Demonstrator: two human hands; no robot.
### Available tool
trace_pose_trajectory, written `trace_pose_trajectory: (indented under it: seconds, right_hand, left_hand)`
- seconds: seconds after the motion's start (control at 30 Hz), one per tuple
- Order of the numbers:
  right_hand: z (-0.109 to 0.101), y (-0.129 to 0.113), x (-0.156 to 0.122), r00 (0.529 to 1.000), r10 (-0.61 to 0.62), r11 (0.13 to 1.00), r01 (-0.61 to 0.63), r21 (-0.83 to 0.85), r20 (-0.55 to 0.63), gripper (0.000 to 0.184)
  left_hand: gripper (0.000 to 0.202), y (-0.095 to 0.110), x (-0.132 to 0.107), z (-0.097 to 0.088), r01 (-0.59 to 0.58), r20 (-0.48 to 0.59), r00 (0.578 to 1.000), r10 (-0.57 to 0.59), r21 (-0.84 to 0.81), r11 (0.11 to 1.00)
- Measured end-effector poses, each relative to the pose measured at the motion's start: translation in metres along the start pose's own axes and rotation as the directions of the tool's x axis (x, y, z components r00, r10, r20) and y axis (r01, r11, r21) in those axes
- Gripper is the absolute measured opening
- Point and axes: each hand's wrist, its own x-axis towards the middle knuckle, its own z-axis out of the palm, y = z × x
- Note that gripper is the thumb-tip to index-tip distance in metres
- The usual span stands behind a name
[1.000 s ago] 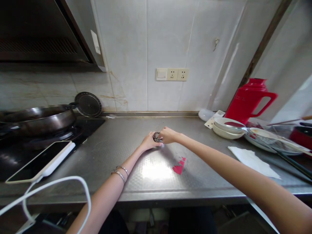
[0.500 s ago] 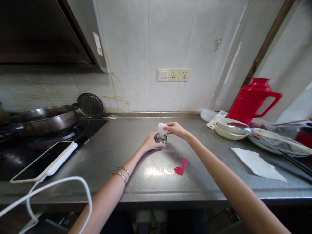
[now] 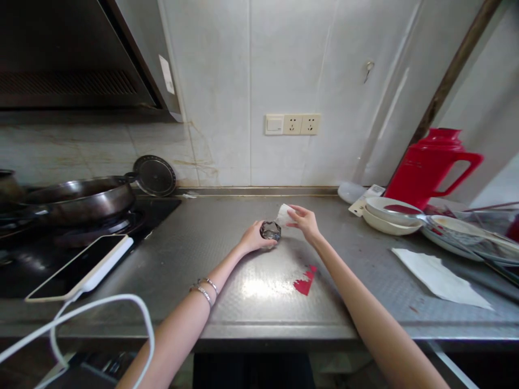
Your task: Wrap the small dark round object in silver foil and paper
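A small clear glass (image 3: 270, 230) stands on the steel counter (image 3: 227, 270). My left hand (image 3: 254, 238) is wrapped round its left side and holds it down. My right hand (image 3: 304, 221) hovers just right of the glass and pinches a small crumpled white tissue (image 3: 283, 214) between its fingertips, a little above the rim. Two bangles sit on my left wrist. A red scrap (image 3: 305, 283) lies on the counter in front of the glass.
A dark pan (image 3: 77, 199) sits on the stove at left, a round lid (image 3: 154, 175) leaning on the wall behind. A phone (image 3: 79, 268) with a white cable lies near the front left. Bowls (image 3: 389, 213), plates, a red jug (image 3: 432, 166) and a white napkin (image 3: 440, 277) crowd the right.
My right hand has lifted from the glass with the tissue and moved slightly right. The left hand has stayed on the glass.
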Motion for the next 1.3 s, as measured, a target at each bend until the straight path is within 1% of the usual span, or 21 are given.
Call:
trace_pose_trajectory:
  seconds: [0.13, 0.27, 0.4, 0.47, 0.53, 0.6, 0.7, 0.77, 0.83, 0.9, 0.93, 1.0, 1.03, 1.1, 1.13, 1.17, 1.23, 1.27, 1.3]
  right_hand:
    - [-0.001, 0.004, 0.002, 0.997, -0.051, 0.998, 0.048, -0.045, -0.056, 0.055]
    - [-0.003, 0.007, 0.004, 0.993, -0.088, 0.990, 0.079, -0.120, -0.079, 0.056]
    - [-0.008, 0.010, 0.005, 0.991, -0.111, 0.959, 0.087, -0.268, -0.077, 0.055]
    - [-0.010, 0.011, 0.005, 0.994, -0.096, 0.957, 0.077, -0.279, -0.056, 0.056]
    - [-0.010, 0.010, 0.004, 0.997, -0.078, 0.966, 0.069, -0.249, -0.028, 0.058]
    - [-0.008, 0.008, 0.003, 0.997, -0.078, 0.975, 0.073, -0.211, -0.013, 0.059]
    - [-0.004, 0.004, 0.001, 0.995, -0.094, 0.982, 0.090, -0.167, -0.019, 0.058]
    - [-0.002, 0.001, -0.001, 0.994, -0.108, 0.983, 0.104, -0.154, -0.022, 0.056]
    - [0.000, -0.001, -0.001, 0.992, -0.126, 0.980, 0.120, -0.162, -0.027, 0.052]
    - [0.000, -0.004, -0.002, 0.988, -0.148, 0.973, 0.139, -0.182, -0.036, 0.047]
    - [0.000, -0.005, -0.002, 0.987, -0.157, 0.970, 0.147, -0.194, -0.037, 0.045]
    - [0.001, -0.008, -0.003, 0.985, -0.172, 0.963, 0.162, -0.213, -0.030, 0.041]
    - [0.001, -0.009, -0.004, 0.984, -0.174, 0.962, 0.164, -0.217, -0.027, 0.041]
    - [0.003, -0.012, -0.005, 0.986, -0.166, 0.964, 0.158, -0.213, -0.019, 0.041]
    - [0.004, -0.014, -0.006, 0.987, -0.158, 0.967, 0.151, -0.205, -0.016, 0.042]
    - [0.005, -0.015, -0.007, 0.989, -0.148, 0.971, 0.143, -0.192, -0.011, 0.043]
    - [0.008, -0.018, -0.010, 0.992, -0.125, 0.981, 0.124, -0.147, 0.004, 0.045]
    - [0.009, -0.019, -0.011, 0.993, -0.113, 0.987, 0.114, -0.116, 0.013, 0.046]
    - [0.011, -0.020, -0.012, 0.994, -0.105, 0.991, 0.106, -0.083, 0.021, 0.047]
  left_hand:
    - [0.074, 0.000, 0.000, 0.000, 0.001, 0.005, 1.000, -0.001, -0.003, 1.000]
    - [0.074, 0.001, 0.000, 0.000, -0.001, 0.002, 1.000, 0.001, -0.011, 1.000]
    - [0.074, 0.000, 0.001, 0.000, 0.004, 0.008, 1.000, -0.004, -0.002, 1.000]
    - [0.074, 0.000, 0.001, 0.001, 0.013, 0.013, 1.000, -0.013, 0.000, 1.000]
    - [0.075, -0.001, 0.001, 0.001, 0.027, 0.021, 0.999, -0.027, -0.005, 1.000]
    - [0.084, -0.001, 0.001, 0.002, 0.054, 0.034, 0.998, -0.053, -0.036, 0.998]
    - [0.111, -0.002, 0.000, 0.003, 0.111, 0.045, 0.993, -0.105, -0.136, 0.984]
    - [0.124, -0.002, -0.001, 0.005, 0.127, 0.051, 0.992, -0.119, -0.203, 0.971]
    - [0.132, -0.003, -0.001, 0.007, 0.133, 0.058, 0.991, -0.122, -0.242, 0.961]
    - [0.136, -0.003, -0.001, 0.007, 0.154, 0.052, 0.988, -0.146, -0.265, 0.952]
    - [0.133, -0.002, -0.001, 0.006, 0.173, 0.036, 0.985, -0.169, -0.279, 0.945]
    - [0.117, 0.002, 0.000, 0.001, 0.194, -0.033, 0.976, -0.215, -0.312, 0.930]
    - [0.104, 0.004, 0.001, -0.002, 0.185, -0.086, 0.971, -0.224, -0.327, 0.927]
    - [0.075, 0.011, 0.003, -0.010, 0.115, -0.210, 0.960, -0.188, -0.317, 0.941]
    - [0.060, 0.016, 0.004, -0.014, 0.084, -0.280, 0.945, -0.170, -0.296, 0.952]
    - [0.047, 0.021, 0.005, -0.018, 0.068, -0.322, 0.933, -0.161, -0.280, 0.958]
    - [0.032, 0.031, 0.007, -0.023, 0.066, -0.330, 0.931, -0.154, -0.265, 0.962]
    - [0.030, 0.036, 0.007, -0.024, 0.072, -0.312, 0.936, -0.165, -0.288, 0.955]
    - [0.030, 0.041, 0.007, -0.025, 0.084, -0.270, 0.945, -0.182, -0.339, 0.937]
